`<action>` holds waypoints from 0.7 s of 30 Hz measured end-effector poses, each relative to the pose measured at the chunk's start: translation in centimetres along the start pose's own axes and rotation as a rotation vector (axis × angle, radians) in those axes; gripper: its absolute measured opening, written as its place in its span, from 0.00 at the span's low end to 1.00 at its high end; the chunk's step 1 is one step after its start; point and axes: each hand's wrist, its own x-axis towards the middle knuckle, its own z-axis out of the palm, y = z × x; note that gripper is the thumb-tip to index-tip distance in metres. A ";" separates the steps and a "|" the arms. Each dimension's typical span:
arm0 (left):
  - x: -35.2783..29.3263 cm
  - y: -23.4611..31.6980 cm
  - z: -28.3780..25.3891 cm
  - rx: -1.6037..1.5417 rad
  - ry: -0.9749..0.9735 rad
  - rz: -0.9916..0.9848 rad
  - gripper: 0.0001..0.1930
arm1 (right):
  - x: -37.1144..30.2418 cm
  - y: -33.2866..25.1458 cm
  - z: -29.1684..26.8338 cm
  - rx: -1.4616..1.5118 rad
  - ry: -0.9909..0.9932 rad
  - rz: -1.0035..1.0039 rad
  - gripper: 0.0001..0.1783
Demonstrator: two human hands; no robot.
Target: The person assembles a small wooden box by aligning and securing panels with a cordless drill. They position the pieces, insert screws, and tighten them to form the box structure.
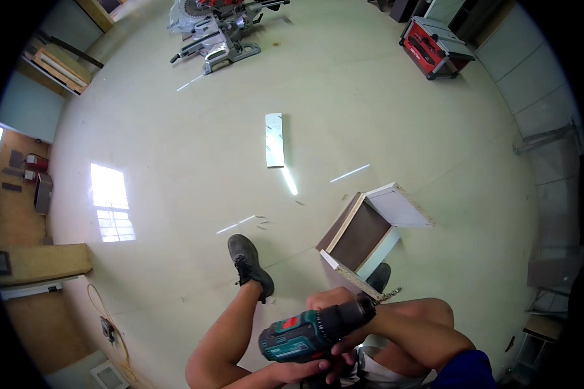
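Observation:
A green and black cordless drill, with a spiral drill bit in its chuck, lies across my lap area and points right. My left hand is closed around its grip, low in the view. Beyond the drill body, my right hand shows curled knuckles. The drill hides the rest of its fingers and anything in them. An open box of boards, white outside and brown inside with raw chipboard edges, stands on the floor by my right shoe. One white panel sticks out from its far corner.
A narrow glossy white board lies on the floor ahead. Farther off are a mitre saw and a red and grey machine case. Wood scraps lie near my left shoe. A yellow cord runs along the left.

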 end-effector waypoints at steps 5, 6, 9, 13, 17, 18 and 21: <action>1.0 -2.9 -0.3 0.000 -0.101 0.023 0.19 | -1.8 1.6 0.2 -0.137 0.100 -0.266 0.33; 1.2 -3.0 -0.7 0.001 -0.114 0.011 0.19 | -2.0 1.6 0.1 -0.177 0.104 -0.271 0.33; 1.1 -3.4 -1.1 0.017 -0.104 0.015 0.19 | -2.0 1.3 -0.1 -0.277 0.083 -0.270 0.31; 1.0 -3.3 -1.4 0.182 0.005 0.118 0.17 | -2.6 2.0 0.7 -0.116 0.049 -0.078 0.27; 0.9 -2.0 -1.7 0.683 0.423 -0.034 0.14 | -4.0 0.7 0.6 -0.027 0.193 0.235 0.22; 0.5 -1.3 -2.3 0.837 0.470 0.032 0.14 | -3.8 1.2 -0.2 -0.050 0.129 0.294 0.22; -1.0 1.6 -2.3 0.837 0.798 0.037 0.16 | -3.4 -3.4 -2.1 -0.508 -0.052 0.585 0.19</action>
